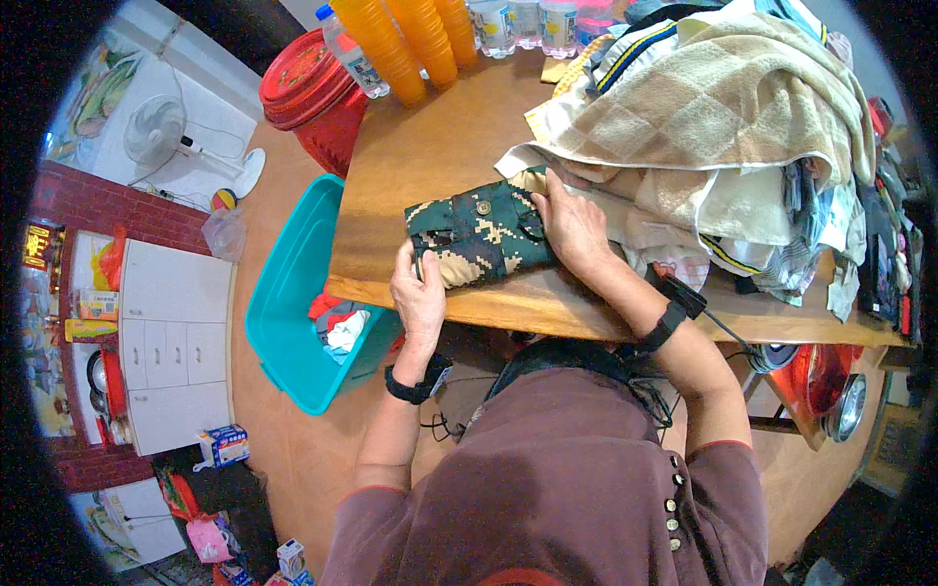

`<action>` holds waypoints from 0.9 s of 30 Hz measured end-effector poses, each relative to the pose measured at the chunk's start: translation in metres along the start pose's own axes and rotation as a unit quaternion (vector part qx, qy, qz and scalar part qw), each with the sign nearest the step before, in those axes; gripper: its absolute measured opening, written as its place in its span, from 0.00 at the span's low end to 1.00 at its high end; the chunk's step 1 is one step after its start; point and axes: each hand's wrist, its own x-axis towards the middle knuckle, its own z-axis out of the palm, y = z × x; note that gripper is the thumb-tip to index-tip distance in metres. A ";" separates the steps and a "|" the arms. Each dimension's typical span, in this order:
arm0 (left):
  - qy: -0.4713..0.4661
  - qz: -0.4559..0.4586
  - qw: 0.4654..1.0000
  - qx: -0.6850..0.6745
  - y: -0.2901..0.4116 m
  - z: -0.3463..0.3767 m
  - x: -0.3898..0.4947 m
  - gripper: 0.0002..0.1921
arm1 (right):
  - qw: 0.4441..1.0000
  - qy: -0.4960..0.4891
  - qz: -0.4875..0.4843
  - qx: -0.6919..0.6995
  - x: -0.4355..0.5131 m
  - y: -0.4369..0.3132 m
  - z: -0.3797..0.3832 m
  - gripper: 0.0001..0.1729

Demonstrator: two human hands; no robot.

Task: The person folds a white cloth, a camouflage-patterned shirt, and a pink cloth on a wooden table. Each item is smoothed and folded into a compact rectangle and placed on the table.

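Note:
A folded camouflage garment point(480, 234) with a button near its upper edge lies at the front of the wooden table point(432, 154). My left hand point(419, 282) grips its left end, the thumb on top and the fingers at the side. On its right end rests my right hand point(575, 223), fingers pointing away from me; whatever lies under that palm is hidden. Just beyond my right hand rises a big heap of clothes, topped by a beige checkered towel point(703, 95).
Left of the table stands a teal plastic bin point(293, 315) with some clothes inside. A red lidded bucket point(315, 95), stacked orange cups point(388, 51) and water bottles point(491, 26) line the far side. More folded dark clothes point(883, 234) lie at the right end.

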 end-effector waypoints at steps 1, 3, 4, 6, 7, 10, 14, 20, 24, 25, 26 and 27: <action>0.009 -0.024 1.000 -0.007 0.001 0.000 -0.001 0.20 | 1.000 0.004 -0.007 -0.016 0.001 0.001 0.004 0.22; 0.009 -0.074 0.997 -0.013 0.008 -0.002 -0.006 0.30 | 0.998 -0.024 -0.013 -0.059 0.009 0.000 0.011 0.25; -0.027 -0.121 0.989 0.077 0.011 -0.009 -0.005 0.41 | 0.997 -0.023 -0.025 -0.070 0.013 0.000 0.013 0.25; -0.017 -0.054 0.984 0.170 0.020 -0.014 -0.002 0.41 | 0.995 -0.022 -0.040 -0.094 0.017 -0.003 0.011 0.26; -0.007 -0.016 0.974 0.227 0.024 -0.016 0.001 0.41 | 0.995 -0.019 -0.037 -0.095 0.018 -0.005 0.007 0.26; 0.030 0.146 0.936 0.320 0.039 -0.020 0.012 0.37 | 0.986 -0.084 0.027 -0.144 0.021 -0.019 -0.010 0.25; -0.013 0.201 0.925 0.323 0.065 -0.018 0.011 0.32 | 0.978 0.118 -0.129 -0.111 0.005 -0.039 -0.038 0.30; -0.103 0.256 0.902 0.332 0.059 0.013 0.024 0.31 | 0.954 0.100 -0.270 -0.087 -0.001 -0.046 -0.022 0.33; -0.238 0.134 0.882 0.384 0.026 0.028 0.028 0.30 | 0.969 -0.019 -0.232 -0.084 -0.003 -0.023 0.011 0.35; -0.218 0.160 0.888 0.372 0.020 0.029 0.027 0.30 | 0.972 -0.073 -0.200 -0.098 -0.003 -0.016 0.017 0.35; -0.218 0.158 0.888 0.372 0.015 0.030 0.028 0.30 | 0.973 -0.073 -0.202 -0.084 0.000 -0.011 0.023 0.36; -0.215 0.162 0.887 0.375 0.012 0.031 0.026 0.30 | 0.973 -0.059 -0.211 -0.077 0.000 -0.006 0.029 0.36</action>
